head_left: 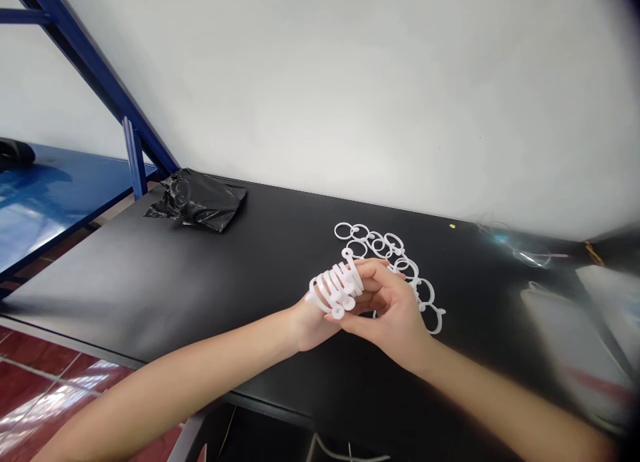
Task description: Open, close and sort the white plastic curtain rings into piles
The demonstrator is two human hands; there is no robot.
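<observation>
Several white plastic rings (330, 287) with small round tabs sit in a row around my left hand (313, 325), covering most of it. That hand bears the rings, and its fingertips are largely hidden behind my other hand. My right hand (397, 312) closes over the front of the row, thumb below and fingers above, gripping the rings at the fingertip end. Just behind both hands, more white rings (407, 270) lie loose and overlapping on the black table (280, 225), partly covered by my right hand.
A crumpled black plastic bag (207, 202) lies at the table's back left. Clear plastic bags (575, 355) are at the right, blurred. A small yellow piece (453, 226) rests near the white wall (350, 102). At left stand a blue frame (95, 62) and a blue table (55, 189).
</observation>
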